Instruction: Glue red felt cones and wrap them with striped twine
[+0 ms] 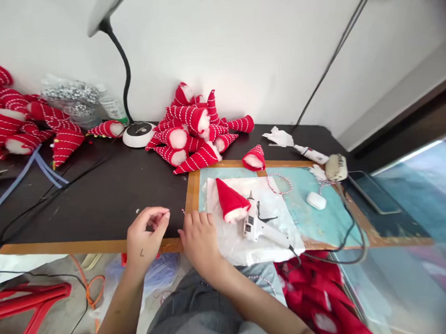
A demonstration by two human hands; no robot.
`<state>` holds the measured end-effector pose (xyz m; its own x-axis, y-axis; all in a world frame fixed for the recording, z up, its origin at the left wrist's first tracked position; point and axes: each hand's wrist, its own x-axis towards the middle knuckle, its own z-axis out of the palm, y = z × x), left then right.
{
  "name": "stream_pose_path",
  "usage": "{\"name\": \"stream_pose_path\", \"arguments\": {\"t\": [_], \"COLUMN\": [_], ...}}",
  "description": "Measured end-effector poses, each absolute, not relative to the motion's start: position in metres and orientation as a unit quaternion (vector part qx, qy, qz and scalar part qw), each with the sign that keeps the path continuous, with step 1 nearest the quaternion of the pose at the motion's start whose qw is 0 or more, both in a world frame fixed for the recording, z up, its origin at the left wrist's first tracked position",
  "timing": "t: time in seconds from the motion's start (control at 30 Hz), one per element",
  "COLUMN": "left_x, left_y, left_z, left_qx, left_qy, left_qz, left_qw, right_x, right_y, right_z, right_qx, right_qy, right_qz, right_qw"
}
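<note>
My left hand (pixel 146 237) is held over the front edge of the dark table, thumb and forefinger pinched together. Whatever is between those fingertips is too small to make out. Close beside it my right hand (pixel 200 239) lies palm down on the table edge, fingers stretched forward, with nothing visible in it. A tiny red-and-white scrap of cord (pixel 183 211) is just beyond its fingers. To the right, a plain red cone (pixel 231 197) with white stuffing at its base lies on a white sheet (pixel 218 248), touching a white glue gun (pixel 264 227).
Striped stuffed cones (pixel 193 123) are heaped by the wall, more at far left. A desk lamp (pixel 140 135) stands between. A cord loop (pixel 279 183), tube (pixel 311 154), earbud case (pixel 316 200) and phone (pixel 375 193) lie right. Cables cross the table; red fabric (pixel 317 292) is below.
</note>
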<state>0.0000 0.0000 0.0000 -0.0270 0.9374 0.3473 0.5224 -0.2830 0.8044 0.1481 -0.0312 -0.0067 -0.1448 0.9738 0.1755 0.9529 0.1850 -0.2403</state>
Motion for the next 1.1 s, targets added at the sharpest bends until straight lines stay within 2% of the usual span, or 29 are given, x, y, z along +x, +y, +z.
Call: {"name": "stream_pose_path", "arguments": {"t": [0.13,0.33,0.47,0.57,0.73,0.9,1.03,1.1], "left_x": [-0.009,0.032,0.086,0.111,0.125,0.125,0.119,0.115], "left_y": [0.010,0.041,0.056,0.065,0.078,0.083,0.075,0.068], "left_z": [0.008,0.021,0.027,0.026,0.025,0.028,0.027,0.025], "left_qx": [0.607,0.538,0.367,0.330,0.332,0.354,0.379,0.394], "left_qy": [0.550,0.495,0.470,0.482,0.493,0.504,0.482,0.465], "left_qz": [0.479,0.333,0.315,0.289,0.267,0.251,0.290,0.316], "left_qw": [0.317,0.596,0.738,0.759,0.759,0.747,0.735,0.727], "right_x": [0.152,0.229,0.291,0.307,0.286,0.268,0.274,0.285], "right_y": [-0.034,-0.080,-0.093,-0.092,-0.074,-0.065,-0.082,-0.093], "right_z": [-0.004,0.019,0.016,0.007,-0.009,-0.001,0.003,-0.006], "right_qx": [-0.638,-0.628,-0.687,-0.690,-0.657,-0.614,-0.548,-0.555], "right_qy": [-0.754,-0.669,-0.611,-0.623,-0.673,-0.691,-0.728,-0.717], "right_qz": [0.030,-0.041,-0.128,-0.125,-0.077,-0.030,0.026,0.017], "right_qw": [0.153,0.394,0.373,0.347,0.331,0.381,0.411,0.421]}}
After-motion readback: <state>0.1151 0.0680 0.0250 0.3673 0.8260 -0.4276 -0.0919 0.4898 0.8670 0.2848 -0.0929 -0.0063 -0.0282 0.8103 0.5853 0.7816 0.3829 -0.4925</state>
